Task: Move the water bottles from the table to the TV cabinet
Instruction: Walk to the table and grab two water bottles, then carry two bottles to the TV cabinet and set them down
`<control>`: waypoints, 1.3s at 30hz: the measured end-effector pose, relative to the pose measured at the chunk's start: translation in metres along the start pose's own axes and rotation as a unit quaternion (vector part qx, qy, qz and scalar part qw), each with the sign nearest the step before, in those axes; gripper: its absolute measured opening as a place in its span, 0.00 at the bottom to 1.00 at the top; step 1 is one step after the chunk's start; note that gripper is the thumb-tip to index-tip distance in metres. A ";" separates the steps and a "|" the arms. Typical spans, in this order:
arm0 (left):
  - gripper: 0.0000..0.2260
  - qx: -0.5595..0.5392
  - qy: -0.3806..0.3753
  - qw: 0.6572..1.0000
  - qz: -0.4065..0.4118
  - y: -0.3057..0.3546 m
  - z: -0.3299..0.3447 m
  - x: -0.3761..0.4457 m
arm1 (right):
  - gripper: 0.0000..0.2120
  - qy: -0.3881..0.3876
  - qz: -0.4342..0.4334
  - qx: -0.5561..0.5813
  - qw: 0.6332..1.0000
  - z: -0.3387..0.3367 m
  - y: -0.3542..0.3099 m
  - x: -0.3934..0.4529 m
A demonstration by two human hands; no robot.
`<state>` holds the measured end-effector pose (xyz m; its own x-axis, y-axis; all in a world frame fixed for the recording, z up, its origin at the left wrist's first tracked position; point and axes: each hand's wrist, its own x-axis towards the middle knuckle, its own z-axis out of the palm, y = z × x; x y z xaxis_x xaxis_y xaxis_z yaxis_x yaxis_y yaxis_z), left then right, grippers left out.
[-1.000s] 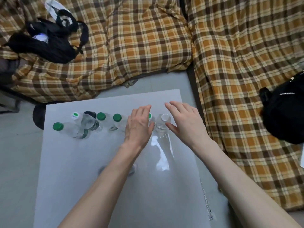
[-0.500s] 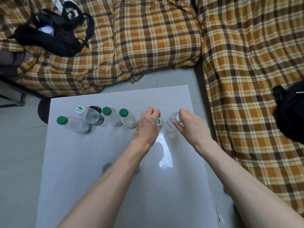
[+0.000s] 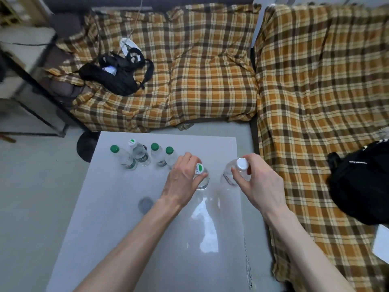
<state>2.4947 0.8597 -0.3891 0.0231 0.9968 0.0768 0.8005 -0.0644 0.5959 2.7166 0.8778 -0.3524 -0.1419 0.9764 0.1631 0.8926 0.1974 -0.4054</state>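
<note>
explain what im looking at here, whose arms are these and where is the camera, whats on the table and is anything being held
There is no machine here. A person wears a wide-angle camera on their head, looking forward and down, so the two bare arms reaching in from the bottom are their own.

The grey table carries small clear water bottles. The left hand grips the neck of a bottle with a white and green cap. The right hand pinches the neck of a bottle with a plain white cap, which leans to the left. Whether either bottle has left the table I cannot tell.

Four more bottles stand in a cluster to the left, untouched.

Beyond the table is a sofa under a plaid cover, with a black bag on it and another dark bag at the right.
</note>
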 end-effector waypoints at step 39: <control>0.14 0.092 0.502 0.763 -0.397 -0.012 -0.357 -0.560 | 0.17 -0.143 -0.579 0.112 0.795 -0.043 -0.517 -0.241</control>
<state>2.2589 0.2849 -0.1540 -0.9088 0.1744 0.3790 0.3971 0.6403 0.6575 2.3075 0.5368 -0.1435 -0.9333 0.1023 0.3442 -0.0011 0.9577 -0.2876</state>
